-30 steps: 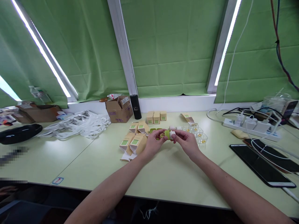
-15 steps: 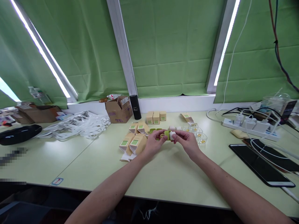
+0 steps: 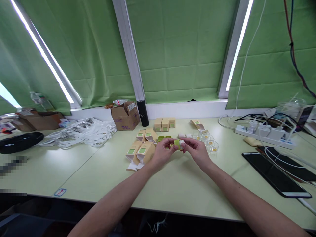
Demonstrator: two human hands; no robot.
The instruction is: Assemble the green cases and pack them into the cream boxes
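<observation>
At mid-table my left hand (image 3: 164, 152) grips a small green ring-like piece (image 3: 177, 144) between thumb and fingers. A small white piece (image 3: 182, 144) is pinched in my right hand (image 3: 198, 151), up against the green one. Several opened cardboard boxes (image 3: 146, 150) with green labels stand beside my left hand. Behind that hand lie more green pieces (image 3: 164, 137). Small clear containers (image 3: 213, 146) with yellow spots sit just past my right hand, near more white pieces (image 3: 184, 135).
Three small cartons (image 3: 165, 124), a brown box (image 3: 125, 117) and a black cylinder (image 3: 143, 113) stand at the back. White straps (image 3: 81, 131) lie left. A power strip (image 3: 265, 136), cables and a phone (image 3: 275, 174) occupy the right.
The green piece has turned slightly in my fingers, and the white piece sits closer against it. Both arms have hardly moved.
</observation>
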